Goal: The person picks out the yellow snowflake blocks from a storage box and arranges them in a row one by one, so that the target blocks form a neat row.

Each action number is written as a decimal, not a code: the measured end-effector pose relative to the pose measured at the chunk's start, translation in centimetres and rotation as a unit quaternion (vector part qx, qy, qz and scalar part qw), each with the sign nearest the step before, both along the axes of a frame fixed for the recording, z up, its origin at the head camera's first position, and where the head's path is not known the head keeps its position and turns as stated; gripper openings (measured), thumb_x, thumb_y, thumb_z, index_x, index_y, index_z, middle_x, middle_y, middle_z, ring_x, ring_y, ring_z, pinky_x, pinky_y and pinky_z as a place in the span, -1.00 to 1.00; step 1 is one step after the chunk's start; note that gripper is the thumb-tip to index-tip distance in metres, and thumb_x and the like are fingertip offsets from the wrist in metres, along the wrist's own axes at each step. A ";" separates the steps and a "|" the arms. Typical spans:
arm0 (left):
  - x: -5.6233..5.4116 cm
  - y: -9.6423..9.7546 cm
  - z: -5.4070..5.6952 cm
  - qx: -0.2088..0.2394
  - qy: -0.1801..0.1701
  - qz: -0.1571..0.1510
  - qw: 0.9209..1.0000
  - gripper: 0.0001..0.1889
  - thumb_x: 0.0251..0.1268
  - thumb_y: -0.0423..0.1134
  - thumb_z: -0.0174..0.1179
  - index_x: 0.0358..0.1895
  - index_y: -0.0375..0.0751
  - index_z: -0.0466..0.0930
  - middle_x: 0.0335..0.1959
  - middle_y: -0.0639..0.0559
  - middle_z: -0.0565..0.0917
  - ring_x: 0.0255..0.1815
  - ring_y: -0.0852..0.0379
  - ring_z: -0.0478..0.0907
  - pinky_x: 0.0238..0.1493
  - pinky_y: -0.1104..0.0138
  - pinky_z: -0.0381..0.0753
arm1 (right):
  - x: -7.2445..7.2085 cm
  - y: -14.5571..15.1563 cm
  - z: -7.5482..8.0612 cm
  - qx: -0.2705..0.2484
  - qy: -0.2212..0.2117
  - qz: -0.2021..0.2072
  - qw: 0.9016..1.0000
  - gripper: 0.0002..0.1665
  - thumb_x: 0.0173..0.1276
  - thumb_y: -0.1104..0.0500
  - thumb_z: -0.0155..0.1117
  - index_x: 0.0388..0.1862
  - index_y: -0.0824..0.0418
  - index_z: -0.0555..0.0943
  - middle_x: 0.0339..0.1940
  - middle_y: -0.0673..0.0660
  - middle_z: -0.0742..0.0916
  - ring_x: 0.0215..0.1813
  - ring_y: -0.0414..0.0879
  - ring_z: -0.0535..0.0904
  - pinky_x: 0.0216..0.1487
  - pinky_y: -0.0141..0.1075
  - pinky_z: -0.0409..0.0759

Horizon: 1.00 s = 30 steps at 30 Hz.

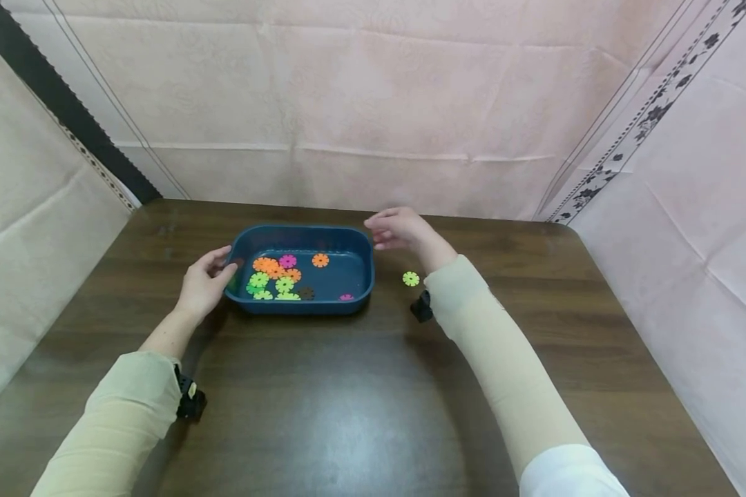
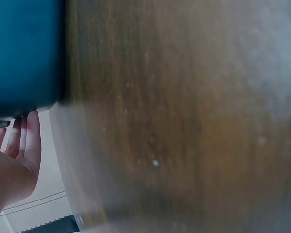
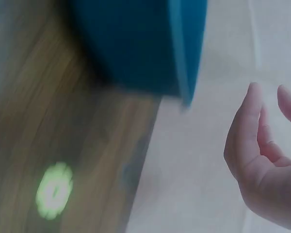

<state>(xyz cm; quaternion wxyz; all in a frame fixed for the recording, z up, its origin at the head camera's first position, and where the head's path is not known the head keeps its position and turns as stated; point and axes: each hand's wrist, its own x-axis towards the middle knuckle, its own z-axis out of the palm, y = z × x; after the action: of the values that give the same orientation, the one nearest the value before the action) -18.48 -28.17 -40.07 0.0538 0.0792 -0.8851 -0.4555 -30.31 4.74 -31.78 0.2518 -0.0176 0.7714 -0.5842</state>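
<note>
A dark blue plastic tub (image 1: 300, 308) stands on the table, with several flower-shaped discs in orange, green, yellow-green, pink and brown inside. Most of the discs (image 1: 275, 270) are gathered in its left part; an orange disc (image 1: 320, 260) lies apart towards the middle. My left hand (image 1: 204, 281) holds the tub's left end, thumb at the rim and fingers against the outer wall. Just off the tub's far right corner, my right hand (image 1: 404, 231) is raised with loosely bent fingers and nothing visible between them. A yellow-green disc (image 1: 411, 279) lies on the table below it.
The brown wood-grain table (image 1: 360, 386) has a glossy surface. Pale patterned cloth (image 1: 373, 96) hangs behind the table and along both sides. Dark devices are strapped at both wrists, one being the left wrist device (image 1: 190, 400).
</note>
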 end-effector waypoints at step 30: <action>-0.2 -0.1 -0.2 0.028 -0.011 0.001 1.000 -0.48 0.44 -0.12 -0.07 0.41 -0.16 0.17 0.20 -0.29 0.44 0.08 -0.07 0.35 -0.07 0.44 0.36 | 4.5 -14.2 -6.9 0.030 -0.029 -0.007 0.999 -0.76 0.19 0.27 0.34 -0.16 0.34 0.67 -0.09 0.25 0.68 -0.26 -0.02 0.60 -0.13 -0.18 0.64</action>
<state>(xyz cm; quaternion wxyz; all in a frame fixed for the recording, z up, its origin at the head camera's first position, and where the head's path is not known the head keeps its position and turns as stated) -18.64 -28.25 -40.25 0.0423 0.0866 -0.8722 -0.4795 -25.86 -9.44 -38.66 0.2704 0.0124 0.7809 -0.5629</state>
